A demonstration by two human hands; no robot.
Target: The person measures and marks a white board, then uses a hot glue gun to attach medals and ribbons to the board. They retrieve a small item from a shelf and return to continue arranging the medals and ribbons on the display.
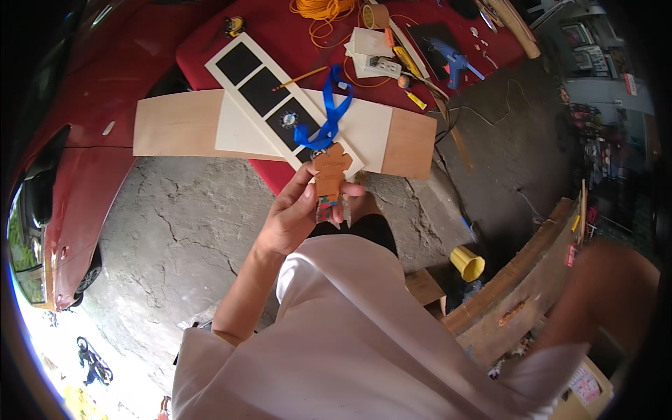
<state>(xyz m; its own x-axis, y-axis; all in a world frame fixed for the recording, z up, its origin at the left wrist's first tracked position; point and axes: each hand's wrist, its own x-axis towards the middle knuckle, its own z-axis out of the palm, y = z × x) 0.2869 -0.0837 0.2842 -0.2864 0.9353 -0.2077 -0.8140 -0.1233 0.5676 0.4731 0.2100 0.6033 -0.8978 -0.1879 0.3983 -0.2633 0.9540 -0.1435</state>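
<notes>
My left hand [292, 215] is closed on a flat brown cut-out piece [331, 168], thumb on one side and fingers behind. The piece has a lobed outline, raised lettering and a multicoloured patterned lower end. From its top, by a small metal fitting, a blue ribbon [334, 115] loops over a white frame [220, 61] with black square panels. A round silvery badge [289, 120] lies on one panel, and a pencil [299, 78] rests across the frame. My right arm [607, 297] is raised at the right edge, blurred; its hand is out of sight.
The frame lies over white and plywood boards [409, 143] on a red table [203, 56]. A blue glue gun [455, 61], power strip [383, 66], tape roll [376, 16] and orange cord [322, 8] sit behind. A red car [91, 140] stands left; a yellow container [467, 264] is right.
</notes>
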